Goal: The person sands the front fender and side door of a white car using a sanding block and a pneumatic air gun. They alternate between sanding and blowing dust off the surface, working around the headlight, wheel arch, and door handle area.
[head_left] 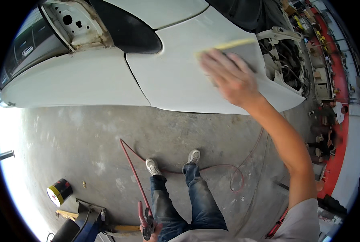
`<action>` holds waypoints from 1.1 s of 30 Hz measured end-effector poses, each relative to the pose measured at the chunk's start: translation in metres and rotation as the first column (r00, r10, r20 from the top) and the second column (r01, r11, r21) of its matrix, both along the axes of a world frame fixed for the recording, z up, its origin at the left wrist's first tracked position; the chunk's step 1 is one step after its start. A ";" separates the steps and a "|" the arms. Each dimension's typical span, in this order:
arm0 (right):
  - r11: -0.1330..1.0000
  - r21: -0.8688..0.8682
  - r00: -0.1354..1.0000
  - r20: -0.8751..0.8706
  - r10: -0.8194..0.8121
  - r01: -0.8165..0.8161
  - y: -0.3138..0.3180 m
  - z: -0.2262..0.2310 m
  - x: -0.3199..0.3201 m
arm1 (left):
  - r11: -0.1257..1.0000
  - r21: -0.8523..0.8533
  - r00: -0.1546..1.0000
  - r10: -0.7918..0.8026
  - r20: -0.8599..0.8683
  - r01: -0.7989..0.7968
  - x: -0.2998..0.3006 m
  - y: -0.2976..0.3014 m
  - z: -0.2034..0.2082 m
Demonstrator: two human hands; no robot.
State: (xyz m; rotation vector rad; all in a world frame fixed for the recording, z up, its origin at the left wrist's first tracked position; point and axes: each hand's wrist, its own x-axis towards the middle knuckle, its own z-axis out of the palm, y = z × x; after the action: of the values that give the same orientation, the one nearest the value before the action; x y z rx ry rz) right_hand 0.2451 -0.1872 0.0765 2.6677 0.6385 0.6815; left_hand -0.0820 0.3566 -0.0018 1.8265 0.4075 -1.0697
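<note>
The left hand [158, 230] is closed around a black tool [149, 226] by a red hose [133, 173]; well apart, the right hand [231, 76] lies over a thin, blurred yellow sheet [239, 43] on the white fender [176, 74]. The black, yellow-rimmed bucket's [63, 189] contents are hidden.

Body panel [180, 76]: plain white, with a dull grey patch [251, 53] bordered by a pale-yellow strip [238, 44]. Mirror-side trim [127, 28] — uniform black. Hand tool [149, 228]: black and muted red; hose [136, 173]: red throughout. Concrete floor [91, 129]: grey, mottled with paler blotches. Trousers [206, 197]: denim blue, unevenly faded to grey-brown; shoes [152, 166]: off-white. Sleeve [297, 226]: light grey, unpatterned. Bucket [62, 188]: black sides — yellow and white about one end. Band at far right [339, 157]: solid red.
</note>
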 end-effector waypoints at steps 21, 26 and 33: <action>0.984 0.162 0.960 0.257 -0.112 0.072 0.069 -0.011 0.041 | 0.922 -0.009 0.910 0.379 -0.169 -0.386 0.028 0.009 0.019; 0.976 0.185 0.932 0.320 -0.171 0.115 0.087 -0.010 0.054 | 0.925 0.033 0.915 0.380 -0.138 -0.379 0.027 0.021 0.017; 0.996 0.058 0.981 0.174 -0.081 0.072 0.028 -0.022 0.007 | 0.965 0.068 0.959 0.259 -0.119 -0.252 0.010 0.058 -0.006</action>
State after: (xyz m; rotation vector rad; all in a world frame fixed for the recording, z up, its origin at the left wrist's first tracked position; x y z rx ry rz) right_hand 0.2523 -0.1589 0.0543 2.6242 0.4747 0.9114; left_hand -0.0717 0.4149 -0.0073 1.7006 0.7338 -1.0051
